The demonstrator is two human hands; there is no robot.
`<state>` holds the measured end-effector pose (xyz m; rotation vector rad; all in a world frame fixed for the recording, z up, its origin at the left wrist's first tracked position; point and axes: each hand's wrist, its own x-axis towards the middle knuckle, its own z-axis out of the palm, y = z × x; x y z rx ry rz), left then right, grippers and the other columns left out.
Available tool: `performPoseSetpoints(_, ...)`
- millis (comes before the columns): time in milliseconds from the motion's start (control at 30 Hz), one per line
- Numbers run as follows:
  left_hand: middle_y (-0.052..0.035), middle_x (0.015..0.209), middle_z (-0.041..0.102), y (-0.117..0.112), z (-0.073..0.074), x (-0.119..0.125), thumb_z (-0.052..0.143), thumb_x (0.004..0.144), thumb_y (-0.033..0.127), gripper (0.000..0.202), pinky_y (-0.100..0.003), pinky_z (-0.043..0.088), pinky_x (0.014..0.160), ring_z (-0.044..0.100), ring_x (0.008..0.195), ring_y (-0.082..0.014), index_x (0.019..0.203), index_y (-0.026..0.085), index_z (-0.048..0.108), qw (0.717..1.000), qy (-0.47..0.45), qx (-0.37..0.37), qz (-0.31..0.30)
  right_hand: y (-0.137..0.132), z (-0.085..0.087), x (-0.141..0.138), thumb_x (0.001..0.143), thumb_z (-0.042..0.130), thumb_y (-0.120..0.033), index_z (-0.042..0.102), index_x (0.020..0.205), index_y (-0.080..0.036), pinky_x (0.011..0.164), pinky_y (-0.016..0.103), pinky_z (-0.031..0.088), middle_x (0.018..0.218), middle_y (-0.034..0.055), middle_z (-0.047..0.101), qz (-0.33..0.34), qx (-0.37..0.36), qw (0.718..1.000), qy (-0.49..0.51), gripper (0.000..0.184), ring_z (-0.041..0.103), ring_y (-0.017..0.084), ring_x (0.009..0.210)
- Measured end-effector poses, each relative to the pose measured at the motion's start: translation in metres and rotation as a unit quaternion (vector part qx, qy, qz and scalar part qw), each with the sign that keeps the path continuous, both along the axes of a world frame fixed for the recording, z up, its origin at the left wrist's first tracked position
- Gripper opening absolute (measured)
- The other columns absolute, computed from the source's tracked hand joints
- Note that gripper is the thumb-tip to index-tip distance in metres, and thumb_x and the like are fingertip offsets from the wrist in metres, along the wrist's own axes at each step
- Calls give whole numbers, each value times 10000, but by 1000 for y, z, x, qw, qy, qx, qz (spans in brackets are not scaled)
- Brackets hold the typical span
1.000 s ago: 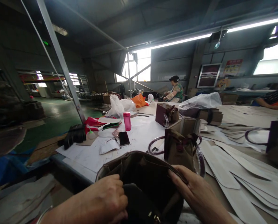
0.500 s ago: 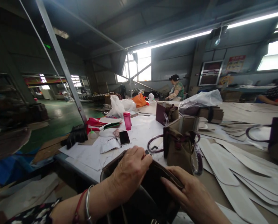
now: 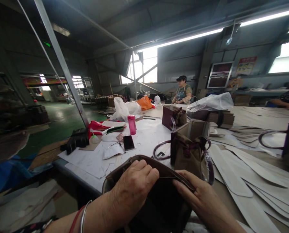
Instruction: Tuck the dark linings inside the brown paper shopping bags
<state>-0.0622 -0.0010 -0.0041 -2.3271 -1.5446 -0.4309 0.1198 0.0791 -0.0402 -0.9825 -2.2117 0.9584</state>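
A dark brown bag (image 3: 164, 207) lies in front of me at the table's near edge, its mouth facing up. My left hand (image 3: 133, 186) curls over the bag's far rim, fingers bent inward against the lining. My right hand (image 3: 199, 197) grips the rim on the right side, thumb and fingers closed on the edge. A bracelet and red cord circle my left wrist. Just beyond stands a finished brown bag with purple handles (image 3: 189, 152).
Pale card pattern pieces (image 3: 246, 174) spread across the right of the table. A black phone (image 3: 129, 142), pink bottle (image 3: 132, 124), scissors and papers lie at left. More bags (image 3: 173, 117) and a plastic sack (image 3: 209, 104) stand farther back. A seated person (image 3: 182, 94) works at the far end.
My left hand rose from inside the bag's near side up onto its far rim. The bag's mouth narrowed, then spread a little. My right hand kept its grip.
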Motion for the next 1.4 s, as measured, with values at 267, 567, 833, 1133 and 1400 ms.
performPoseSetpoints(267,-44,815,509,12,7,-2,525,800,166,114,-357,374,727,403,829,-207,686,163,528,996,-57,14,62,9,5,3,805,496,-350,594,966,-171,738,234,458,915,39,637,85,-53,993,60,260,587,180,847)
performPoseSetpoints(567,7,865,579,24,9,-4,521,817,150,72,-368,316,825,391,901,-193,750,165,543,991,-121,-41,49,15,8,5,809,493,-361,608,964,-171,773,247,449,891,32,633,97,-76,992,42,271,579,188,873)
performPoseSetpoints(833,-5,754,571,31,9,-3,547,802,148,119,-331,324,766,416,833,-182,686,146,515,990,-120,-44,68,19,4,6,812,499,-390,608,1010,-178,802,247,452,920,32,638,106,-94,988,58,309,580,181,877)
performPoseSetpoints(1133,-9,761,598,32,13,0,508,827,162,112,-350,288,765,453,804,-182,721,149,540,992,-91,-47,79,20,8,5,794,516,-412,578,1005,-223,724,216,466,905,12,651,59,-12,998,3,291,599,174,852)
performPoseSetpoints(1400,9,710,598,35,9,0,500,834,193,130,-358,238,720,465,760,-191,713,169,539,995,-65,-5,76,22,9,-3,814,403,-521,620,787,-233,475,197,422,602,2,603,4,111,990,-81,362,572,152,554)
